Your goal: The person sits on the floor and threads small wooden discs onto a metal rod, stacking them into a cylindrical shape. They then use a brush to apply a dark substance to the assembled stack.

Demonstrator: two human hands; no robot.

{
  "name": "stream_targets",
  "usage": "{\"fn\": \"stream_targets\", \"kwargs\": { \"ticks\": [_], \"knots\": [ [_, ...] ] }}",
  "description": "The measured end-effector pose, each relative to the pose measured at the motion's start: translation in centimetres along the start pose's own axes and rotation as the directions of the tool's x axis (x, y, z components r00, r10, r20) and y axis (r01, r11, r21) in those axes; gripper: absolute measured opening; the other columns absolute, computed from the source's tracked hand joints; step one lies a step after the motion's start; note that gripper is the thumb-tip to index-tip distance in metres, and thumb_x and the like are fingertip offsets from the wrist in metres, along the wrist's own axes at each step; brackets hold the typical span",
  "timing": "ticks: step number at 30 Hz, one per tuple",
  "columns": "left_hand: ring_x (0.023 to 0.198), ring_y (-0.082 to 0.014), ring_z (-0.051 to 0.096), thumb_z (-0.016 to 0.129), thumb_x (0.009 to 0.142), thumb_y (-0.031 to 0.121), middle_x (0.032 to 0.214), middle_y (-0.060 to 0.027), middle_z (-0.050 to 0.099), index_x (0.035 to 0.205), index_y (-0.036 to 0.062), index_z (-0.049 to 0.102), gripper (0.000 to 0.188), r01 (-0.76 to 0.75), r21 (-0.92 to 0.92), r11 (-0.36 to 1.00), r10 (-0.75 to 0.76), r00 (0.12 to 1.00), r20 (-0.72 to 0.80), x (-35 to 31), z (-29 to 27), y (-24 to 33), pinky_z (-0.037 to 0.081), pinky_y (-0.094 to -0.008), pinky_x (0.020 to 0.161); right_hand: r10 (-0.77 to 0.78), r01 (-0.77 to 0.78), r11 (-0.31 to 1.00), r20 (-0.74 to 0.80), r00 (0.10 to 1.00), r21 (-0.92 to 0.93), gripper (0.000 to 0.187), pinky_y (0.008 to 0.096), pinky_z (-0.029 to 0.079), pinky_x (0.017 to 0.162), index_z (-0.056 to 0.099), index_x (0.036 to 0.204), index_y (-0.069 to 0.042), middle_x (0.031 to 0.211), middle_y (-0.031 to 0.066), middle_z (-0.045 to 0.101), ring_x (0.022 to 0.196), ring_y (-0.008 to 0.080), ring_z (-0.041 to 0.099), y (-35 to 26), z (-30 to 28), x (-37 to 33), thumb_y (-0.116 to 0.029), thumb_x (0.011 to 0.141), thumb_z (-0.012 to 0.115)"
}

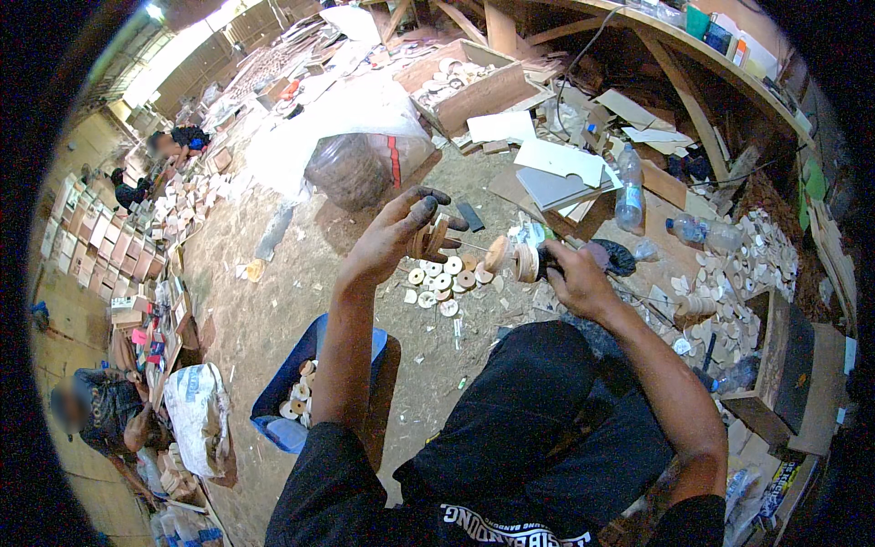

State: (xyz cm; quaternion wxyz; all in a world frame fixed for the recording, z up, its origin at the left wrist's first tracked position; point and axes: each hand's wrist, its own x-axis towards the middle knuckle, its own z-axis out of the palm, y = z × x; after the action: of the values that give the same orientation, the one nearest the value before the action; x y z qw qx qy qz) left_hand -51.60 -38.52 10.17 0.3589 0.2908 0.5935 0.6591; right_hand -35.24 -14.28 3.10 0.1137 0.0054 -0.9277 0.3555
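Observation:
My left hand (pixel 398 239) is raised over the floor, its fingers curled around a few round wooden discs (pixel 425 241). Dark smudges mark its fingertips. A thin rod (pixel 474 247) runs between my two hands. On the rod, more wooden discs (pixel 524 263) are stacked beside the fingers of my right hand (pixel 581 281), which is closed on that end; something dark there is partly hidden. Below, loose discs with centre holes (pixel 447 281) lie in a pile on the floor. A blue bin (pixel 273 399) beside my left arm holds more discs.
An open wooden box (pixel 488 96) of wood pieces stands ahead, near a white sack (pixel 314 137). Plastic bottles (pixel 629 187), boards (pixel 561 164) and scraps (pixel 738 264) lie to the right. At far left, a person (pixel 114 410) sits near stacked wood blocks and a white sack (pixel 196 419).

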Motion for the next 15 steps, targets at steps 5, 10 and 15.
{"fn": "stream_targets", "kwargs": {
  "ticks": [5,10,15],
  "knots": [
    [0.079,-0.0288,0.069,0.046,0.098,0.036,0.101,-0.0157,0.065,0.119,0.0019,0.046,0.039,0.066,-0.026,0.998,-0.066,0.998,-0.02,0.23,0.14,0.13,0.058,-0.0356,0.058,-0.034,0.034,0.998,0.005,0.999,-0.061,0.031,0.0419,0.05,0.072,0.055,0.109,0.001,0.087,0.0243,0.065,0.081,0.038,0.065,-0.22,-0.09,-0.02,0.0,0.078,0.06],
    [0.075,-0.0298,0.069,0.043,0.099,0.036,0.1,-0.0166,0.066,0.118,0.002,0.048,0.039,0.081,-0.004,0.997,-0.081,0.995,-0.053,0.46,0.48,0.39,0.058,-0.0349,0.054,0.005,-0.003,0.997,0.023,1.0,-0.08,0.033,0.0418,0.05,0.075,0.056,0.111,0.001,0.09,0.0245,0.065,0.084,0.0387,0.064,-0.45,-0.33,-0.1,-0.001,0.078,0.061],
    [0.075,-0.0304,0.069,0.04,0.099,0.037,0.105,-0.0174,0.066,0.116,0.005,0.052,0.038,0.094,0.03,0.995,-0.091,0.993,-0.078,0.62,0.43,0.33,0.057,-0.0344,0.052,-0.039,0.04,0.992,0.009,0.999,-0.121,0.034,0.0438,0.05,0.075,0.056,0.111,0.0,0.091,0.0247,0.065,0.085,0.0402,0.064,-0.53,-0.55,-0.03,-0.001,0.078,0.061]
  ]
}}
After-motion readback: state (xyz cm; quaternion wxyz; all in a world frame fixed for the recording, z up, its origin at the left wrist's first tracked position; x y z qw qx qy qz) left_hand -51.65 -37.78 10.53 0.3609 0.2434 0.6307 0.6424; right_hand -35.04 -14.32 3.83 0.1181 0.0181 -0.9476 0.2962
